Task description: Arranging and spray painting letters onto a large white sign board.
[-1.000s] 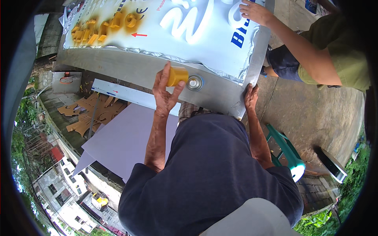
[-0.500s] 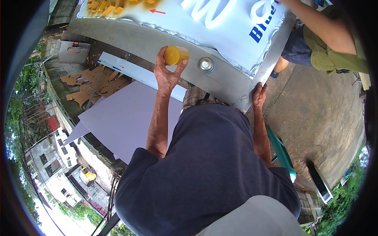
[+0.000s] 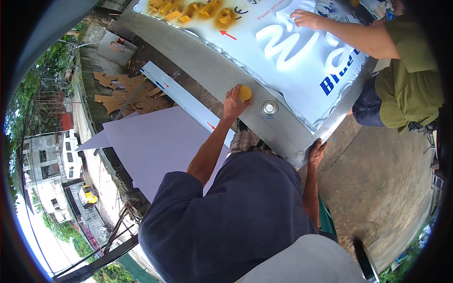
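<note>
My left hand (image 3: 233, 103) is closed around a yellow cylindrical cap (image 3: 245, 93), low over the grey metal tabletop near its close edge. Just to the right stands a spray can (image 3: 270, 109), upright, its white nozzle uncovered. My right hand (image 3: 317, 153) rests on the table's near right corner, fingers stretched along the edge and holding nothing. Beyond the can lies a white protective sheet (image 3: 283, 89) with a crinkled border. White cut-out letters (image 3: 283, 47) lie on it, and yellow-sprayed letters (image 3: 193, 12) sit at its far left.
A co-worker in a green shirt (image 3: 415, 47) stands at the right, one hand (image 3: 306, 20) over the white letters. Left of the table are a pale lilac board (image 3: 155, 141), a long white strip (image 3: 188, 104) and brown cut-out scraps (image 3: 132, 94). A green object (image 3: 326, 219) stands beside my right arm.
My left hand has lowered the yellow cap from a raised, tilted hold to near the tabletop, left of the spray can. The co-worker's hand now shows over the white letters. My view has turned.
</note>
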Demonstrator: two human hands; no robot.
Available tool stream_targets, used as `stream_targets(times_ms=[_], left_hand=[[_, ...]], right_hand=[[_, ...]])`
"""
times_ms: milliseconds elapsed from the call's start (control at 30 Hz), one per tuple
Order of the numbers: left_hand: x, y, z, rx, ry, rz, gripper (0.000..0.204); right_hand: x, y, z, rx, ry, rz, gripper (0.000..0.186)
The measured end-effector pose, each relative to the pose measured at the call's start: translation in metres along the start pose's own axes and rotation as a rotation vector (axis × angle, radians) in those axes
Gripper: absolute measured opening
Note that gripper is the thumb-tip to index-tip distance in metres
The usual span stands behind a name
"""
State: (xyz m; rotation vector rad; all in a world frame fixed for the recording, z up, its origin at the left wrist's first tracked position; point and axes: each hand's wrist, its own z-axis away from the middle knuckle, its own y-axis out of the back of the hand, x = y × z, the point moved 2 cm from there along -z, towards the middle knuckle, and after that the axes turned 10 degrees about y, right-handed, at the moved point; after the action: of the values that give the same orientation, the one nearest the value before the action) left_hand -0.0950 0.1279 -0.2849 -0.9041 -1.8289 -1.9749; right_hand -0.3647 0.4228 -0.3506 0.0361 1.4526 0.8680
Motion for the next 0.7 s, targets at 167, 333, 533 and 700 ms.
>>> stream_targets(times_ms=[167, 333, 533, 700], left_hand=[[-0.007, -0.006, -0.006, 0.029, -0.026, 0.091, 0.094], [-0.040, 0.011, 0.039, 0.170, 0.120, 0.047, 0.088], [-0.121, 0.024, 0.161, -0.098, 0.815, 0.083, 0.071], [-0.122, 0.039, 0.249, -0.707, 1.455, 0.776, 0.068]], right_hand=[[0.011, 0.001, -0.003, -0.026, 0.015, -0.021, 0.065], [0.023, 0.010, -0.006, 0.028, -0.013, -0.236, 0.061], [0.041, 0.019, -0.010, 0.013, -0.101, -0.342, 0.059], [0.058, 0.014, -0.026, 0.046, -0.061, -0.309, 0.060]])
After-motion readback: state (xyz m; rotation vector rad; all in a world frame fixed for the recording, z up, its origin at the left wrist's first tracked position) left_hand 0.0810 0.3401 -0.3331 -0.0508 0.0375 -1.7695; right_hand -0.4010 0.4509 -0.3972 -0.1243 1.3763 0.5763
